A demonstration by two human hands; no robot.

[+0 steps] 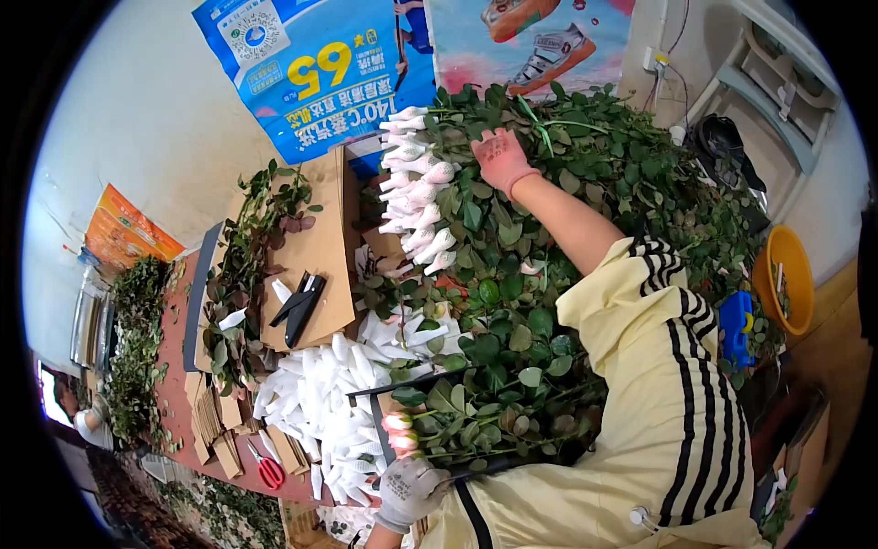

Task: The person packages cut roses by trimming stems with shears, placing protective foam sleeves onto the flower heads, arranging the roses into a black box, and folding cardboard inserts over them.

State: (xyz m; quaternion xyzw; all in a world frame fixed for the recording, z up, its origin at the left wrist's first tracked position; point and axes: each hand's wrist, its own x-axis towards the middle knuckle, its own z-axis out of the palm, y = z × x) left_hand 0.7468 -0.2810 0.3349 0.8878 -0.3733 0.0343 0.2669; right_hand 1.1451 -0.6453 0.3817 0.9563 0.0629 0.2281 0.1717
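My right hand [506, 163], in a pink glove, reaches into leafy rose stems [594, 156] at the back. Its fingers curl down against the leaves; what they grip is hidden. Close to its left lies a stack of rose heads in white foam net sleeves [422, 192]. My left hand [412, 491], in a whitish-grey glove, is curled at the near table edge. Just above it, several pink roses [400, 433] lie with their leafy stems in a dark-edged holder [380, 421]. Whether my left fingers hold anything is hidden.
Many white net sleeves [320, 389] are heaped mid-table. A black-handled tool [305, 309] lies on cardboard [315, 242]; red-handled scissors [267, 468] lie near cardboard pieces [215, 430]. An orange basin [786, 279] and blue object [735, 329] stand right. Another person's gloved hand [91, 424] shows far left.
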